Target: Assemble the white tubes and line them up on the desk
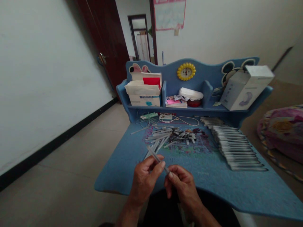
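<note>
Above the near edge of the desk, my left hand [145, 173] pinches a slim translucent pen barrel [152, 152] between thumb and fingers. The barrel slants, its far end up and to the left. My right hand [181, 181] is closed at the barrel's lower end, thumb on top; whether a small part is also in those fingers is hidden. Just beyond my hands lies a loose pile of pale pen barrels [157, 136], with dark and white small pen parts [183, 135] to its right. Many pens [236, 146] lie side by side in a stack on the right.
The blue desk [201, 176] has a raised shelf holding a mask box [145, 99], papers [176, 104], a red bowl [194, 103] and a white carton [243, 90]. A white cable [187, 118] and green tube [149, 116] lie beneath the shelf. Patterned bedding [284, 132] is at right.
</note>
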Demonstrator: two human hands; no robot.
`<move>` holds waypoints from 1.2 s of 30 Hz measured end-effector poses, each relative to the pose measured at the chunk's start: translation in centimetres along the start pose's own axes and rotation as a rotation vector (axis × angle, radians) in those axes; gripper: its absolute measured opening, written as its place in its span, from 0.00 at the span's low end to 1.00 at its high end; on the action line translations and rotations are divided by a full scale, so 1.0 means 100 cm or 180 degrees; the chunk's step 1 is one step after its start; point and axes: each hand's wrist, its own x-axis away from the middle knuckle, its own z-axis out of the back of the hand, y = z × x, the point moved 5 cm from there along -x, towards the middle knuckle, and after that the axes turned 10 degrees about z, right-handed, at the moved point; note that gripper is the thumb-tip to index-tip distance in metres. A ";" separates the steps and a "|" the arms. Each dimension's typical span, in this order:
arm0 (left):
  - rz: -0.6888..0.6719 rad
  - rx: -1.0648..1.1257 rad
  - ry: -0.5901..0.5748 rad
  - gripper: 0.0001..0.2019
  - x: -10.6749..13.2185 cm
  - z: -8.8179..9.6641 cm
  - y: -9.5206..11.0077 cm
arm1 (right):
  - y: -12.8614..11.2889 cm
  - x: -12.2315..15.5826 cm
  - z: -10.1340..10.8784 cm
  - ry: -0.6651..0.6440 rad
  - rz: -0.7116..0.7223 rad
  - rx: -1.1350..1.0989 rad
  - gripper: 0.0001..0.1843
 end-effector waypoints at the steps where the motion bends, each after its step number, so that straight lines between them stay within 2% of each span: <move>1: -0.0037 -0.0024 0.0054 0.09 0.000 0.002 0.001 | 0.003 0.000 -0.001 -0.0020 -0.0013 -0.0018 0.12; 6: -0.0014 0.0108 0.0062 0.10 -0.003 0.006 0.002 | 0.013 0.001 -0.004 -0.0150 -0.0091 0.0030 0.15; 9: 0.0006 0.0145 -0.0023 0.10 -0.005 0.006 0.000 | 0.013 -0.011 0.013 -0.0252 -0.0148 0.0623 0.20; 11: 0.0020 0.0195 0.0024 0.10 -0.006 0.009 -0.002 | 0.003 -0.028 0.040 -0.0035 -0.0020 0.1432 0.21; 13: 0.0046 0.0234 0.0090 0.10 -0.008 0.011 -0.005 | -0.015 -0.049 0.071 0.0316 0.0213 0.2538 0.19; 14: 0.0051 0.0236 0.0106 0.10 -0.009 0.011 -0.006 | -0.023 -0.060 0.084 0.0358 0.0243 0.3207 0.18; 16: 0.0052 0.0190 0.0092 0.10 -0.011 0.010 -0.008 | -0.036 -0.080 0.102 0.0311 0.0055 0.4586 0.16; 18: 0.0009 0.0068 0.0018 0.10 -0.012 0.007 -0.010 | -0.042 -0.097 0.110 0.0300 -0.0092 0.5152 0.15; 27: -0.0348 -0.0883 -0.0030 0.10 -0.009 -0.002 -0.010 | -0.025 -0.128 0.089 0.0037 -0.0366 0.5995 0.14; 36: -0.0532 -0.1187 -0.0108 0.10 -0.008 -0.009 -0.009 | -0.024 -0.125 0.095 0.0047 -0.0514 0.6264 0.15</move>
